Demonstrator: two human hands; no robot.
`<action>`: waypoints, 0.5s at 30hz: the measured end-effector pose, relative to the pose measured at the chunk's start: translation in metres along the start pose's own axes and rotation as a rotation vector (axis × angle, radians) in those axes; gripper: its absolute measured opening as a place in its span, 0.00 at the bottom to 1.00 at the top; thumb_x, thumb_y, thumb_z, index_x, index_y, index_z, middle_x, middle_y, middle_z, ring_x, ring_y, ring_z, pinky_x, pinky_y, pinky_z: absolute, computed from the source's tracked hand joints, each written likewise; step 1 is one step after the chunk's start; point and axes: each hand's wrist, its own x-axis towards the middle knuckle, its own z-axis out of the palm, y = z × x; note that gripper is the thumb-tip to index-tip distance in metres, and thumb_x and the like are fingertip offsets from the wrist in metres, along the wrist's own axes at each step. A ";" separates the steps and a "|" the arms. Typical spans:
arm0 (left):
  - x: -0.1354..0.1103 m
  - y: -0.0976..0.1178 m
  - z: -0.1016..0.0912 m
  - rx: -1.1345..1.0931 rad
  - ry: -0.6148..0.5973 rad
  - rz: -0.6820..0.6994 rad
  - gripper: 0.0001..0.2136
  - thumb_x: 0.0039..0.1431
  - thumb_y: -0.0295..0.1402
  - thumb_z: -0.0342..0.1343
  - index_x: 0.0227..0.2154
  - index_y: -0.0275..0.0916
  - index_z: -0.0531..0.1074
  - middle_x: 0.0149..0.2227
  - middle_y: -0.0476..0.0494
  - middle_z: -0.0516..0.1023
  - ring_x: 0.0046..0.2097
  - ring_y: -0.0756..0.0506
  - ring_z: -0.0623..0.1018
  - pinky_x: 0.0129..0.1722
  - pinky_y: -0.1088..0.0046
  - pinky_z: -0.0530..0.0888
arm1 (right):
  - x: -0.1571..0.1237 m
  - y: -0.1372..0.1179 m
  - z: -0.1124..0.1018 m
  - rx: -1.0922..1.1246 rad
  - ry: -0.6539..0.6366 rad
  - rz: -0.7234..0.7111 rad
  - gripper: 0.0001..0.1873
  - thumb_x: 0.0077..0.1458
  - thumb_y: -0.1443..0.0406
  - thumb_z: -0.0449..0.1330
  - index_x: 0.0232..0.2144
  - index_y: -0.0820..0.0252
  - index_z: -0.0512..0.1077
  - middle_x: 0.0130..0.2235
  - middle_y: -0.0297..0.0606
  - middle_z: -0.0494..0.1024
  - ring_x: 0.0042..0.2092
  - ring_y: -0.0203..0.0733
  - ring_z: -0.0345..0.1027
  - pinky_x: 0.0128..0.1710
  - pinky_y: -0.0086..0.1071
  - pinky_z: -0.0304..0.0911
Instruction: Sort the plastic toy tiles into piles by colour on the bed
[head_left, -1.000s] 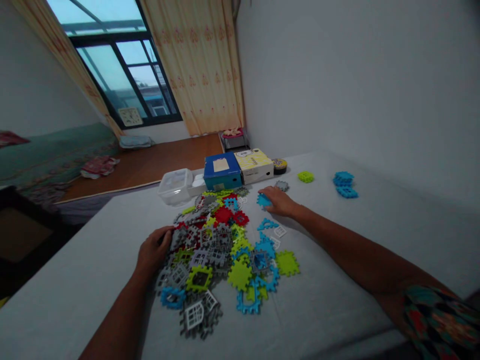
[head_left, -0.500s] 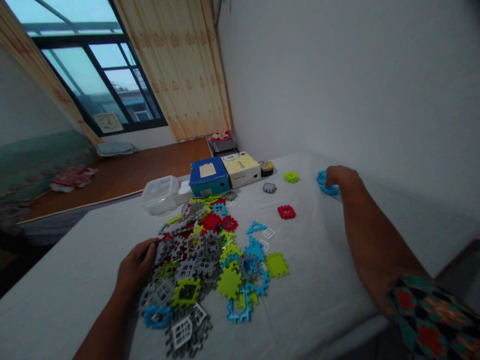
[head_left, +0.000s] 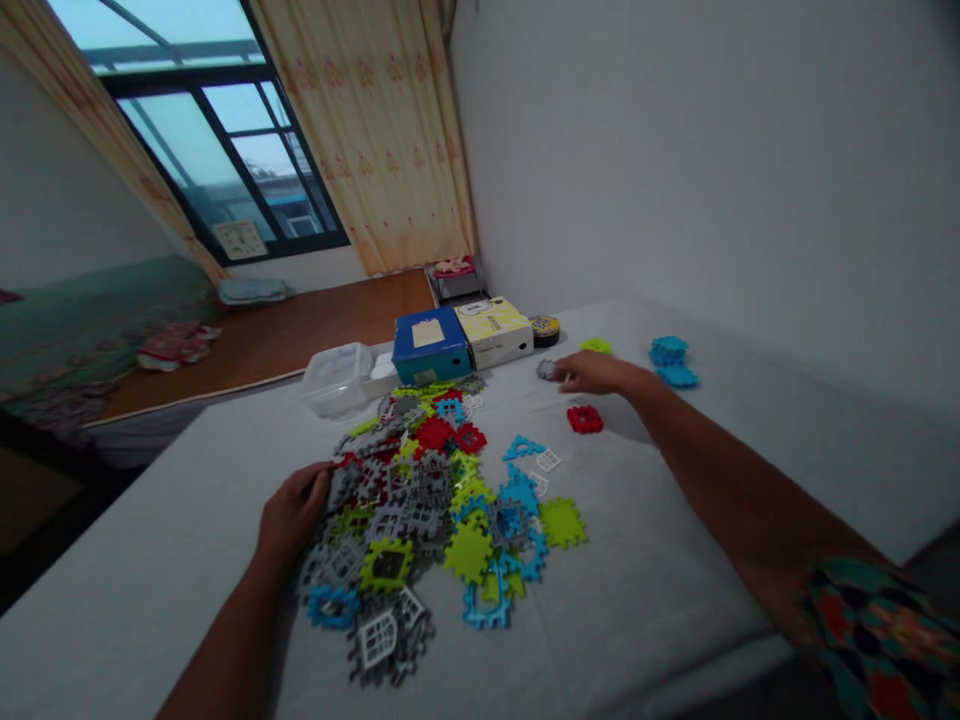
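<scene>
A heap of flat interlocking plastic pieces (head_left: 427,500) in grey, green, blue and red lies on the white sheet (head_left: 675,560). My left hand (head_left: 292,515) rests at the heap's left edge, fingers curled onto a grey piece. My right hand (head_left: 592,372) reaches far across, fingers stretched toward a lone grey piece (head_left: 545,368). A green piece (head_left: 597,346) sits just behind that hand. A red piece (head_left: 585,419) lies just in front of it. Stacked blue pieces (head_left: 671,352) are to its right.
A blue box (head_left: 429,345), a yellow-and-white box (head_left: 491,330), a small round tin (head_left: 545,328) and a clear plastic tub (head_left: 337,378) line the far edge. The white wall runs along the right. A wooden floor, a window and curtains lie beyond.
My right hand left the heap, reached to the blue stack at the far right, then came back left beside the lone grey piece. A red piece now lies apart. The left hand stayed put.
</scene>
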 end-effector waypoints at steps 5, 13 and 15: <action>-0.001 -0.001 0.001 0.007 0.017 0.011 0.23 0.57 0.48 0.45 0.43 0.40 0.79 0.46 0.42 0.83 0.48 0.40 0.80 0.52 0.66 0.75 | 0.000 -0.067 0.052 0.097 -0.415 -0.609 0.23 0.52 0.64 0.68 0.51 0.57 0.76 0.49 0.42 0.80 0.45 0.43 0.75 0.44 0.31 0.65; -0.001 -0.003 0.002 -0.015 0.011 0.030 0.23 0.57 0.48 0.46 0.43 0.41 0.79 0.46 0.42 0.83 0.48 0.40 0.81 0.51 0.65 0.75 | -0.007 -0.065 0.067 -0.047 -0.348 -0.662 0.20 0.51 0.63 0.67 0.48 0.58 0.76 0.47 0.44 0.78 0.46 0.47 0.72 0.44 0.34 0.63; -0.001 -0.004 0.001 -0.018 0.007 0.032 0.23 0.58 0.48 0.46 0.43 0.41 0.79 0.47 0.42 0.83 0.48 0.40 0.81 0.51 0.64 0.75 | -0.004 -0.064 0.065 -0.061 -0.323 -0.635 0.20 0.51 0.64 0.67 0.48 0.57 0.76 0.48 0.43 0.78 0.46 0.47 0.72 0.43 0.33 0.63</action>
